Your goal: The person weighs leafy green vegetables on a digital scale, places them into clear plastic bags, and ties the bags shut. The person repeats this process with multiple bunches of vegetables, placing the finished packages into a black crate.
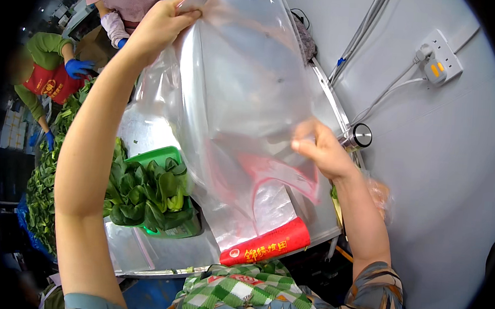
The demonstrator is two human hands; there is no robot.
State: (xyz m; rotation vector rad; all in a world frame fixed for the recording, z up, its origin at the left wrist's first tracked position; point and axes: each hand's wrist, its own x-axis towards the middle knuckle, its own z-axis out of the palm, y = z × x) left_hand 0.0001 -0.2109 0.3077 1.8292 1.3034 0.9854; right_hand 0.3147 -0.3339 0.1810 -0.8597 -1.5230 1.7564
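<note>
A large clear plastic bag (248, 77) is stretched out in front of me, its lower part edged in pink. My left hand (166, 24) pinches its upper left edge, raised high. At the bag's right side, my right hand (323, 149) is slightly blurred, its thumb and fingers together at the film. Below the bag, a red printed wrapper with a silvery sheet (267, 241) lies at the near edge of the metal table (306, 240). Left of it stands a green plastic basket (161, 155) heaped with leafy greens (150, 190).
A steel-lidded flask (358, 136) stands by the wall at right, below a power socket (443, 58) with cords. More leafy greens (47, 183) are piled at left. Two people wearing gloves are across the table, one in a red apron (54, 83). Flat clear bags (129, 249) lie near the front edge.
</note>
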